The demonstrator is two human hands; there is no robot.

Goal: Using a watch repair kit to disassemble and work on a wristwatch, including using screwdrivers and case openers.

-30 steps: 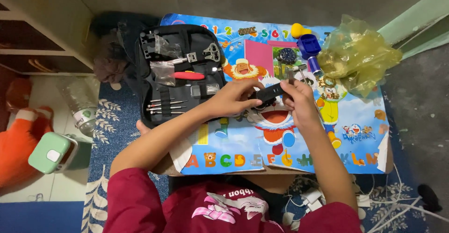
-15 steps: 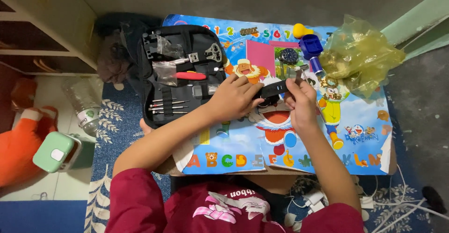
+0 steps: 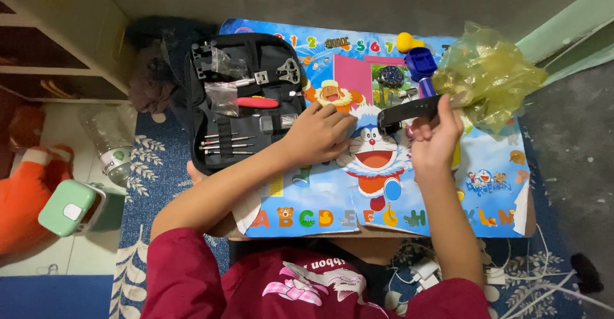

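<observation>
A black watch strap is pinched in the right hand, whose fingers are curled around the strap's right part, above the cartoon table. The left hand is laid on the table just left of the strap, fingers bent and pressed together, nothing being held in it (its fingertips are close to the strap's left end, though contact cannot be told). To the left of the strap, an open black tool case is spread out, with a red-handled tool and thin metal screwdrivers kept inside. Behind the strap, a wristwatch, a blue block and a yellow knob are seen. To the right of the strap, a crumpled yellow plastic bag is lying.
</observation>
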